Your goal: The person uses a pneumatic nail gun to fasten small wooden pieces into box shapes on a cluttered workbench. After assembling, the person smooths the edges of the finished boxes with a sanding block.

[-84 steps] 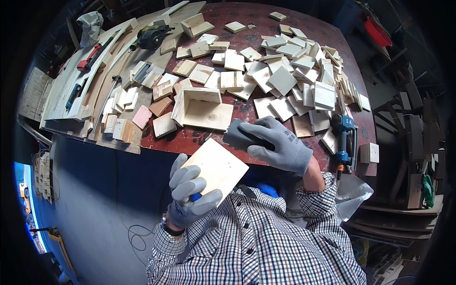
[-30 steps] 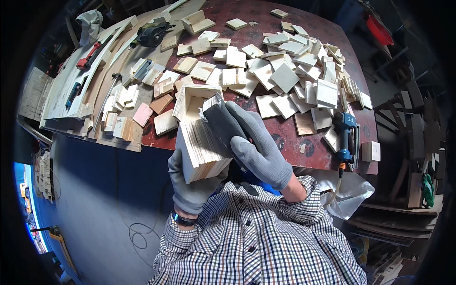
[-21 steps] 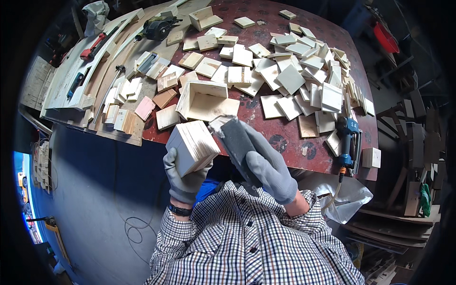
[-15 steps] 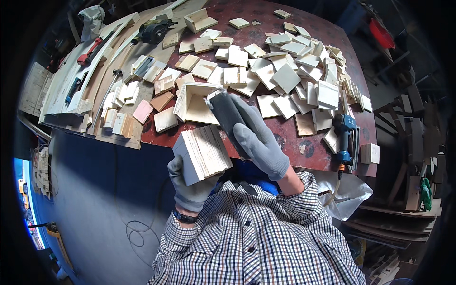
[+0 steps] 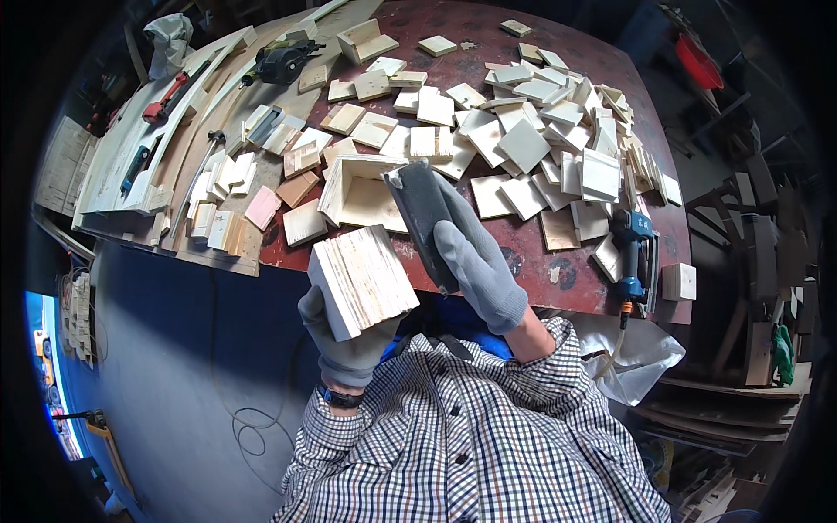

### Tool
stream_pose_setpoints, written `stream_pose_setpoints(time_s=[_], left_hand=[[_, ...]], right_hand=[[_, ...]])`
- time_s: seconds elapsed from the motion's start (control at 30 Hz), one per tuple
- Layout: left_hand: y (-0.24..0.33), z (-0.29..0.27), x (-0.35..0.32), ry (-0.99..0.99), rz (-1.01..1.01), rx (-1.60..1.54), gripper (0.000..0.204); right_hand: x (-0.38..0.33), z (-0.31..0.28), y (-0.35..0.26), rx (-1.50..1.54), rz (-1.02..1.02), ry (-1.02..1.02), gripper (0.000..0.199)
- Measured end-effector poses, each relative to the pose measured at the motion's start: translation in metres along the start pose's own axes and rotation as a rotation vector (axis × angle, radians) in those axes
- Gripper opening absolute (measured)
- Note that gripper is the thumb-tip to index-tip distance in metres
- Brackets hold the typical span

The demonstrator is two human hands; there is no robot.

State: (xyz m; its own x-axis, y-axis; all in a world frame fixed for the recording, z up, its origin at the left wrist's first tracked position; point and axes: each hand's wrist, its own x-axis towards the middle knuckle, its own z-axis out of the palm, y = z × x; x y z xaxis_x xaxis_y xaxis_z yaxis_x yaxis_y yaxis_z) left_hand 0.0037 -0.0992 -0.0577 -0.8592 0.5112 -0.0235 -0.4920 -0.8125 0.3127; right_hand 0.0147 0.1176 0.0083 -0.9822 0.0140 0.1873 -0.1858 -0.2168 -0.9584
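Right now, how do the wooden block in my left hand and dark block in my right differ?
The wooden block is pale and streaked; the dark block is charcoal. The wooden block is chunky; the dark block is long and narrow. Both are held, by the left hand and right hand.

Left grip [image 5: 347,350] holds stacked boards [image 5: 364,281]; right grip [image 5: 485,277], a dark block [image 5: 418,216].
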Motion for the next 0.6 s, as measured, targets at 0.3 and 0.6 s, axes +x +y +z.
stream_pose_setpoints(time_s=[0.3, 0.6], left_hand=[[0.034, -0.018, -0.018, 0.281, 0.278, 0.473, 0.092], [0.013, -0.008, -0.011, 0.106, 0.314, 0.815, 0.082]], right_hand=[[-0.055, 0.0, -0.036, 0.14, 0.185, -0.193, 0.074], [-0.03, 0.009, -0.024, -0.161, -0.045, -0.103, 0.078]])
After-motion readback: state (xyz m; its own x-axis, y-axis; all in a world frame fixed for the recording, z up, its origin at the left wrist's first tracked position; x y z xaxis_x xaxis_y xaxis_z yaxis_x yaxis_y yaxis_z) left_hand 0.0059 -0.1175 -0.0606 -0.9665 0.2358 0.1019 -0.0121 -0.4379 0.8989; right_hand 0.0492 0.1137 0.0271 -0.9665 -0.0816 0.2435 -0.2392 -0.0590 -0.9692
